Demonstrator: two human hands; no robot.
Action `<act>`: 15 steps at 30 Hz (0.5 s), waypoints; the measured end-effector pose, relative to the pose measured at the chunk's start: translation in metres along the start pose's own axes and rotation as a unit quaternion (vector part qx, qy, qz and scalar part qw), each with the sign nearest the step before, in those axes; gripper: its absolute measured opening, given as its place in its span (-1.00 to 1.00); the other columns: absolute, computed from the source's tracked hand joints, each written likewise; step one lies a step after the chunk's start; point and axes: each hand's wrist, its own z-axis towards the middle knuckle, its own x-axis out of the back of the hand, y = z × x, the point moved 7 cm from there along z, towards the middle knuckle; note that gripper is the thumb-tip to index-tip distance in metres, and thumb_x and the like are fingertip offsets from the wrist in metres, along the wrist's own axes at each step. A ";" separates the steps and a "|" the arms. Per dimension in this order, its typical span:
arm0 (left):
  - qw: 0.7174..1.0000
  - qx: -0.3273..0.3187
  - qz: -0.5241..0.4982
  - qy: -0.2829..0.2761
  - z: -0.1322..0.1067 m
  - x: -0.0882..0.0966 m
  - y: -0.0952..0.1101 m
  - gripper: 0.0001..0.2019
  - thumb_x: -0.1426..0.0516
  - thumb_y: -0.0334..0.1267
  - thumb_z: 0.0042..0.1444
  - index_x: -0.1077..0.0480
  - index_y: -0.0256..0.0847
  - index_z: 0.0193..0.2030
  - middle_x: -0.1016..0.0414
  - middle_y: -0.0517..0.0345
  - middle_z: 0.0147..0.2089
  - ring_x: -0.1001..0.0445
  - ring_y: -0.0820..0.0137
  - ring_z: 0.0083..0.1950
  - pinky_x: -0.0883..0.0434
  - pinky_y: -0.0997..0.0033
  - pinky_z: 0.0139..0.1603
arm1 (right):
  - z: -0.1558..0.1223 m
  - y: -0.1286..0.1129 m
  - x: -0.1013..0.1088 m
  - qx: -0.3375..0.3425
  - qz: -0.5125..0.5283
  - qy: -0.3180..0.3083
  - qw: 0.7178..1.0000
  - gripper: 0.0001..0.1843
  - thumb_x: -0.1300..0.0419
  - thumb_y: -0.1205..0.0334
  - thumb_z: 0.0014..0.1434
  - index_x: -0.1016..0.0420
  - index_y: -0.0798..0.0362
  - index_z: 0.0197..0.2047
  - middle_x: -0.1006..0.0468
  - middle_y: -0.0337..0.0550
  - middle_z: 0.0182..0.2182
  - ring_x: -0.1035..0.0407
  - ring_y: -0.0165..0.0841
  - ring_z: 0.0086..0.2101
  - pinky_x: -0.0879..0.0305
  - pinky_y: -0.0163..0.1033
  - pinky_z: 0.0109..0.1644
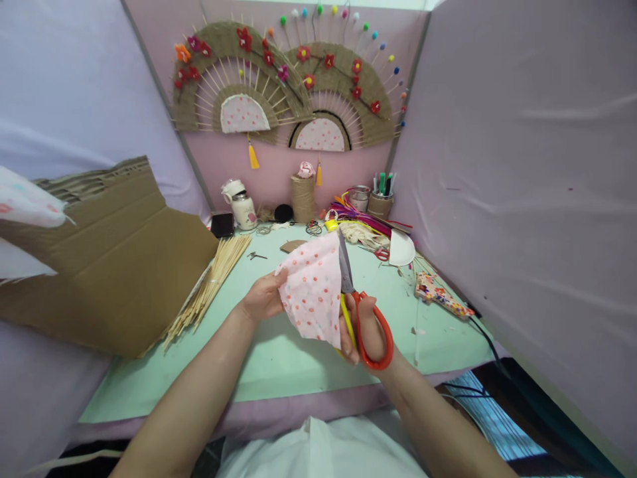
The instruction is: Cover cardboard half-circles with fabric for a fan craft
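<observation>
A piece of pink fabric with small red flowers (313, 289) is raised above the table in front of me. My left hand (263, 295) pinches it at its left edge. In my right hand (365, 325) are large scissors (381, 342) with red and yellow handles, the thumb through the red loop. Their dark blades point up and away, alongside the fabric's right edge. Part of the lower blade and some right-hand fingers are hidden behind the cloth. Beyond the fabric a small brown cardboard piece (292, 245) lies on the green table (279, 372).
Large cardboard sheets (114, 265) lean at the left beside a bundle of thin sticks (212, 285). A glue gun with a flowered cover (440, 292) lies right, its cable over the edge. Twine (302, 198), a white bottle (243, 209) and a pen holder (381, 202) line the back.
</observation>
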 end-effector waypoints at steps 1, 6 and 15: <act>1.000 -0.002 -0.001 0.002 0.000 0.000 0.000 -0.53 -0.10 -0.12 0.23 -0.32 -0.32 0.21 -0.48 -0.21 0.14 -0.34 0.01 0.27 -0.27 -0.01 0.26 | -0.001 0.001 0.002 -0.004 -0.002 0.010 1.000 -0.15 0.21 -0.65 -0.08 -0.22 0.03 -0.66 -0.10 -0.34 -0.91 0.02 -0.53 -0.88 0.04 -0.41 -0.82; 1.000 0.007 -0.004 0.005 -0.002 0.005 -0.001 -0.55 -0.08 -0.13 0.25 -0.32 -0.31 0.22 -0.52 -0.21 0.09 -0.42 0.01 0.20 -0.28 0.00 0.25 | -0.003 0.003 0.009 -0.008 0.002 0.035 0.999 -0.24 0.12 -0.59 -0.01 -0.26 0.03 -0.42 -0.23 -0.39 -0.85 -0.01 -0.52 -0.87 0.03 -0.43 -0.82; 1.000 0.014 -0.005 0.015 -0.004 0.006 0.003 -0.58 -0.05 -0.20 0.27 -0.32 -0.32 0.22 -0.53 -0.19 0.07 -0.40 0.04 0.21 -0.22 0.00 0.30 | -0.002 -0.031 0.036 0.025 -0.088 0.093 0.992 -0.30 0.15 -0.53 0.08 -0.21 0.01 -0.39 -0.24 -0.39 -0.78 0.01 -0.52 -0.83 0.06 -0.39 -0.78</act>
